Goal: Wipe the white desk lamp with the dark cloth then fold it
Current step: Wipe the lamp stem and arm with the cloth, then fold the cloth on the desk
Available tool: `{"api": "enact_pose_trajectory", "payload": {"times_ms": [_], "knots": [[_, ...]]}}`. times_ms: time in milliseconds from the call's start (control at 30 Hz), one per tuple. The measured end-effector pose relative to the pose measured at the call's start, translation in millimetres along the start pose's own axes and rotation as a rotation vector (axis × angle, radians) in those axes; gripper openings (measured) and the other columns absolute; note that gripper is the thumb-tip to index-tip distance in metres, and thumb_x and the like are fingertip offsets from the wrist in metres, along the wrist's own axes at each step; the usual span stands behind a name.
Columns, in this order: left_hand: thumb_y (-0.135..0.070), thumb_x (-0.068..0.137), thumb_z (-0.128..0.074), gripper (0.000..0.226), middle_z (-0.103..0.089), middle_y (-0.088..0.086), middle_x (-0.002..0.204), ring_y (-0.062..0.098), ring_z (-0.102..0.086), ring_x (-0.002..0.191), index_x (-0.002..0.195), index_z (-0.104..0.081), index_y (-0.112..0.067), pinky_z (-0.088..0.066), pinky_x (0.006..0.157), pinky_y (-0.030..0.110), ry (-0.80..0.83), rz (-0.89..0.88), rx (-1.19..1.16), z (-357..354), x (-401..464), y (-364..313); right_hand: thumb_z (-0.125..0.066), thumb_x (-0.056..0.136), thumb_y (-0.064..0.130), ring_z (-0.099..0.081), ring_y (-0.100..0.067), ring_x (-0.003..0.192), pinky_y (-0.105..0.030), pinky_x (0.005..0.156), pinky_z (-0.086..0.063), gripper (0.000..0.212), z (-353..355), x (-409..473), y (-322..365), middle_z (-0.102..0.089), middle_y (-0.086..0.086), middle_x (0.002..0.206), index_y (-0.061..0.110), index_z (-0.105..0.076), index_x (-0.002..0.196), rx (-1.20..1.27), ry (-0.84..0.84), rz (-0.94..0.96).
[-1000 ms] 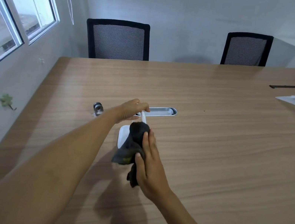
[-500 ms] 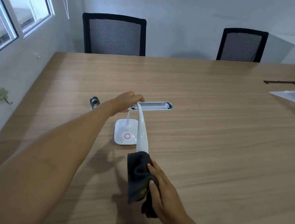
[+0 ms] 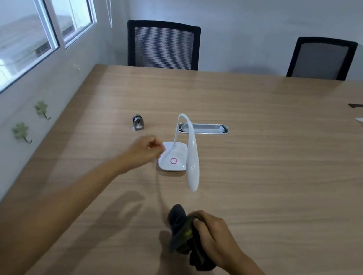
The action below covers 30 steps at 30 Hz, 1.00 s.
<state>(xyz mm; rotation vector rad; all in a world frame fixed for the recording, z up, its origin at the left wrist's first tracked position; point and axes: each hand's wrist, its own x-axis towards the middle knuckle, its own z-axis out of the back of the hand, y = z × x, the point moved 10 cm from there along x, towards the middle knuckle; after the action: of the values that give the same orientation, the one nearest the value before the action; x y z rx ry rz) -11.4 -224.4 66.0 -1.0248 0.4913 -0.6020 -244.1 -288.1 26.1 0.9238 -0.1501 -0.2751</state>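
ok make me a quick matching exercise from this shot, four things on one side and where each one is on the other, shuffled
Things:
1. dark cloth
2. white desk lamp
3. left hand
4. small metal object

Places:
A. on the table left of the lamp's neck
B. beside the lamp's base
C. bunched in the right hand
D. standing near the silver cable slot

Pairs: 1-C, 2-D, 3-B, 4-A
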Motion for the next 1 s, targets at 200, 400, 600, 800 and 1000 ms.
{"api": "enact_pose_trajectory", "payload": {"times_ms": [200, 400, 600, 800, 1000], "knots": [[-0.025, 0.077, -0.075, 0.012, -0.07, -0.002, 0.078, 0.005, -0.064, 0.069, 0.083, -0.069, -0.017, -0.053, 0.066, 0.022, 0.381, 0.123, 0.207, -1, -85, 68, -0.039, 0.095, 0.022, -0.054, -0.018, 0.077, -0.026, 0.067, -0.039, 0.033, -50, 26, -17, -0.057, 0.003, 0.071, 0.02, -0.049, 0.063, 0.124, 0.138, -0.245], [-0.043, 0.059, -0.085, 0.034, -0.072, -0.016, 0.084, -0.002, -0.066, 0.078, 0.088, -0.071, -0.034, -0.049, 0.068, 0.011, 0.461, 0.184, 0.176, 2, -130, 96, -0.04, 0.093, 0.022, -0.05, -0.015, 0.079, -0.029, 0.072, -0.038, 0.028, -99, 65, -11, -0.053, 0.003, 0.079, 0.023, -0.049, 0.068, 0.334, 0.169, -0.429], [-0.012, 0.082, -0.069, 0.012, -0.063, -0.014, 0.06, 0.0, -0.058, 0.062, 0.072, -0.068, -0.02, -0.047, 0.063, 0.016, 0.25, 0.199, 0.028, 27, -135, 109, -0.047, 0.09, 0.025, -0.057, -0.015, 0.072, -0.025, 0.063, -0.044, 0.021, -134, 76, 10, -0.06, -0.004, 0.078, 0.017, -0.059, 0.075, 0.532, 0.363, -0.529], [0.001, 0.087, -0.051, 0.027, -0.071, 0.003, 0.073, 0.016, -0.066, 0.071, 0.074, -0.068, -0.015, -0.058, 0.064, 0.025, 0.087, 0.401, -0.491, 53, -137, 127, -0.046, 0.083, 0.064, -0.057, -0.028, 0.103, -0.037, 0.091, -0.047, 0.059, -161, 66, 22, -0.057, -0.016, 0.108, 0.012, -0.057, 0.107, 0.696, 0.671, -0.627], [-0.008, 0.088, -0.053, 0.025, -0.067, 0.001, 0.065, 0.013, -0.066, 0.058, 0.069, -0.065, -0.019, -0.055, 0.05, 0.022, -0.019, 0.464, -0.533, 74, -135, 140, -0.067, 0.072, 0.052, -0.058, -0.019, 0.103, -0.039, 0.085, -0.047, 0.064, -165, 76, 45, -0.056, 0.0, 0.119, 0.025, -0.045, 0.125, 0.576, 0.734, -0.353]]}}
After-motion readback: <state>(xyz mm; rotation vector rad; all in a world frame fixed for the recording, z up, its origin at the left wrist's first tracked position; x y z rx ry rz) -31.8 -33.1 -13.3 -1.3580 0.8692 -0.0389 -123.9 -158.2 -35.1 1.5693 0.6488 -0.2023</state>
